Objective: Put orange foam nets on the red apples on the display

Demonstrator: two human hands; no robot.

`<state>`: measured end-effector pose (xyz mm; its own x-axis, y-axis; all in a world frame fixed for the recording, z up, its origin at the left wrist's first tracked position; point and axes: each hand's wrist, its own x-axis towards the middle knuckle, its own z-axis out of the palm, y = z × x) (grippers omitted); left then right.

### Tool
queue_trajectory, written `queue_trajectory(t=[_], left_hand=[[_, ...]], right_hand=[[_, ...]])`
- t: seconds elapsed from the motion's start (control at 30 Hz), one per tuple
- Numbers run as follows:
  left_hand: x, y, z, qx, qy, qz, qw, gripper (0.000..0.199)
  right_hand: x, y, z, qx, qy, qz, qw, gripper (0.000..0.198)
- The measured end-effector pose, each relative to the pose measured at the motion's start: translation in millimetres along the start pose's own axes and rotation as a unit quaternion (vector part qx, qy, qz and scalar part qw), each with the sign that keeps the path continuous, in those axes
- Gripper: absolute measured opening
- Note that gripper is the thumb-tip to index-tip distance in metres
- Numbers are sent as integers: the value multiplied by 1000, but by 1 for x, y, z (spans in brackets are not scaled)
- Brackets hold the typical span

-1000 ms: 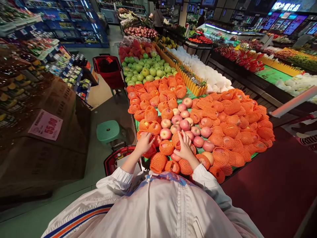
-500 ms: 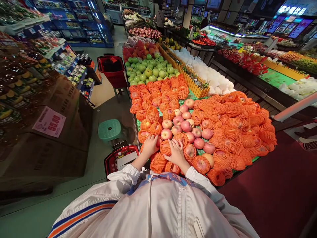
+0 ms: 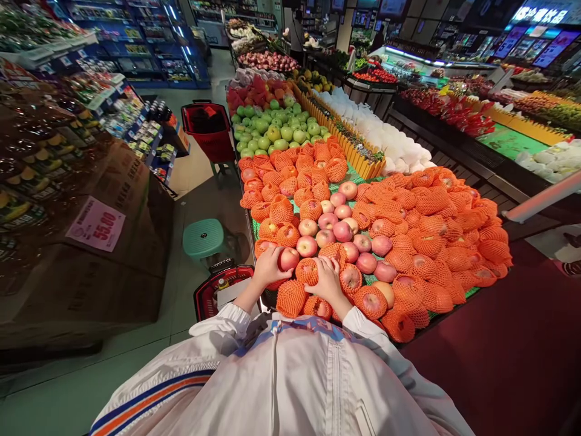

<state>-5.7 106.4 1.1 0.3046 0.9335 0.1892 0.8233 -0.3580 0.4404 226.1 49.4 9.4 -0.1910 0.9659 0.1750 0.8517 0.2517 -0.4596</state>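
Observation:
My left hand [image 3: 267, 269] curves around the left side of a bare red apple [image 3: 288, 259] at the near edge of the fruit display. Just to its right, my right hand [image 3: 328, 281] grips an apple in an orange foam net [image 3: 307, 271], its fingers over the far and right sides. Several bare red apples [image 3: 327, 237] lie in a patch beyond both hands. Netted apples [image 3: 290, 298] also sit close below the hands, near my jacket. My palms are hidden from view.
A heap of netted apples [image 3: 426, 242] fills the right side, with green apples [image 3: 272, 130] farther back. Left of the display are a green stool [image 3: 203, 237], a red basket [image 3: 200, 300] holding a white box, and another red basket [image 3: 206, 130]. Stacked cartons [image 3: 113, 266] stand farther left.
My left hand has shifted slightly left and down, and more of the bare apple shows in it. My right hand stays on the netted apple, its fingers drawn in a little.

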Motion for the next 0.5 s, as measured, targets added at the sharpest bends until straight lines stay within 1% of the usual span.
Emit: queue_trajectory(t=[0.1,0.23,0.37,0.43,0.5], left_hand=[[-6,-5,-1,-87,58,-40,994,63],[-9,-8,-3,-204,110,-91,968,56],[-2,-3,-8,-318,174,-125,923,56],[3,4,-10,-378,200,-144,892,58],[7,13,-11,-436,212,-155,861,58]], right_hand=[[0,0,3,-9,-6,-3,1000,72],[0,-1,13,-42,-29,-7,999,75],[-3,-1,18,-59,-43,-15,997,82],[-3,0,15,-53,-56,-19,997,82],[-1,0,11,-47,-74,-21,996,78]])
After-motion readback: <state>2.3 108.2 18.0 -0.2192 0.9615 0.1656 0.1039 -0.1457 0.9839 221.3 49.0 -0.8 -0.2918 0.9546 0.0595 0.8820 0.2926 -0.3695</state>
